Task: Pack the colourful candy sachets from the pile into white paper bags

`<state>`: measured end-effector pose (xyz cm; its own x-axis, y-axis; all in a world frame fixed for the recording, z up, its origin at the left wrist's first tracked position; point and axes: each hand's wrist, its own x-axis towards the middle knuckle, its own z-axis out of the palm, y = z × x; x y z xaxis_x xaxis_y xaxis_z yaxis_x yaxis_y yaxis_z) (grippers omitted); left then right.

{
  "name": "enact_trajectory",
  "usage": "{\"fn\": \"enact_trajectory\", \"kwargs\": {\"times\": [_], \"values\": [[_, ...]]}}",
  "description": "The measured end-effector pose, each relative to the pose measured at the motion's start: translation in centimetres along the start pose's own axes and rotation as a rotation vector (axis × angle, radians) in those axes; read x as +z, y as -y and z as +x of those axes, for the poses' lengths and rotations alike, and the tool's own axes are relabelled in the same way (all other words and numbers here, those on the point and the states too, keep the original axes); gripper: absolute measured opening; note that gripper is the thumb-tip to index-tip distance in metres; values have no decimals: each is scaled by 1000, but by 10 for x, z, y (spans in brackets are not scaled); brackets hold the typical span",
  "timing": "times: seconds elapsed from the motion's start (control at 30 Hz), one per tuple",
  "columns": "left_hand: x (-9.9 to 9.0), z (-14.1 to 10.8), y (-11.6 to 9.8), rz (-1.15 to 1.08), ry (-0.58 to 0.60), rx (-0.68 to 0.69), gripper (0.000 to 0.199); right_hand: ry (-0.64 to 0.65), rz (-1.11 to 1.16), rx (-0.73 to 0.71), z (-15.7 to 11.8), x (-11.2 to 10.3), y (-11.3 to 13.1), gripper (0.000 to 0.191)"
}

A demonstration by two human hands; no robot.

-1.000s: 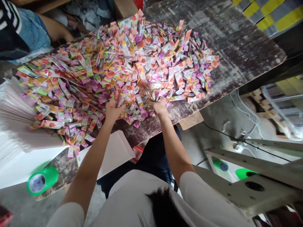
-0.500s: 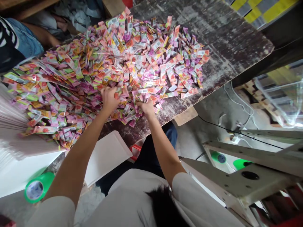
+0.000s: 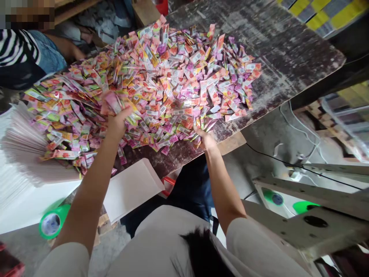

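A broad heap of small, colourful printed sachets (image 3: 173,88) covers much of a worn dark tabletop (image 3: 291,57). Over the left part of the heap, my left hand (image 3: 117,121) grips a bunch of pink, yellow and green sachets (image 3: 115,103), slightly blurred. My right hand (image 3: 205,137) is at the heap's near right edge by the table edge, its fingers curled against some sachets; what lies within them is partly hidden. A white carton or envelope (image 3: 134,188) sits at the near edge, below and between my forearms.
A fanned stack of white paper sleeves (image 3: 25,150) lies left of the heap. Green tape rolls (image 3: 54,221) are at the lower left. Another person (image 3: 54,50) is at the upper left. A metal frame (image 3: 311,215) stands at the right, near cables (image 3: 302,134) on the floor.
My left hand has moved left and lifted a bunch of sachets. My right hand has moved right and slightly nearer along the table edge. The view has shifted slightly.
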<state>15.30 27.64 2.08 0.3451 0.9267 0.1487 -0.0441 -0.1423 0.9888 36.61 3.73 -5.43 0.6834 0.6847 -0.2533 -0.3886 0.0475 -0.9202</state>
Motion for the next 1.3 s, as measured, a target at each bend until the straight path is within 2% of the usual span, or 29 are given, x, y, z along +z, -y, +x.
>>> {"fn": "enact_trajectory", "kwargs": {"times": [0.03,0.1,0.2,0.27,0.33,0.4,0.5,0.57,0.73,0.87,0.93,1.0,1.07,1.1,1.2,1.23,1.3], "values": [[1,-10,1,19,64,-5,42,23,-20,-9,-1,-4,-3,53],[4,-29,5,214,217,17,41,32,-166,3,1,-13,-10,52],[9,-43,18,733,486,142,22,-53,-636,-19,17,-20,-9,41],[15,-41,27,1048,646,309,6,-74,-960,-133,37,-14,0,34],[24,-34,37,1239,775,453,11,-5,-1187,-266,60,1,11,32],[33,-24,46,1323,883,526,20,107,-1355,-345,82,21,18,36],[44,-12,56,1357,965,572,24,253,-1568,-365,107,42,16,44],[46,-7,61,1377,969,611,24,290,-1648,-366,114,46,8,46],[39,-5,64,1461,984,702,27,221,-1576,-359,109,32,4,53],[38,-6,63,1380,1061,733,26,139,-1440,-308,98,19,15,56],[38,-5,65,1329,1035,662,24,106,-1346,-293,92,12,16,50],[37,-2,66,1251,951,577,18,75,-1204,-288,85,4,15,45],[35,2,66,1124,776,477,9,25,-988,-274,76,-5,13,42],[35,4,65,1026,645,414,10,-4,-856,-264,70,-9,12,43],[37,4,54,559,222,188,34,-36,-443,-225,48,-6,11,53],[39,0,47,382,132,113,44,-19,-327,-205,40,0,11,58],[45,-14,33,103,68,-27,58,45,-156,-151,24,19,12,66]]}}
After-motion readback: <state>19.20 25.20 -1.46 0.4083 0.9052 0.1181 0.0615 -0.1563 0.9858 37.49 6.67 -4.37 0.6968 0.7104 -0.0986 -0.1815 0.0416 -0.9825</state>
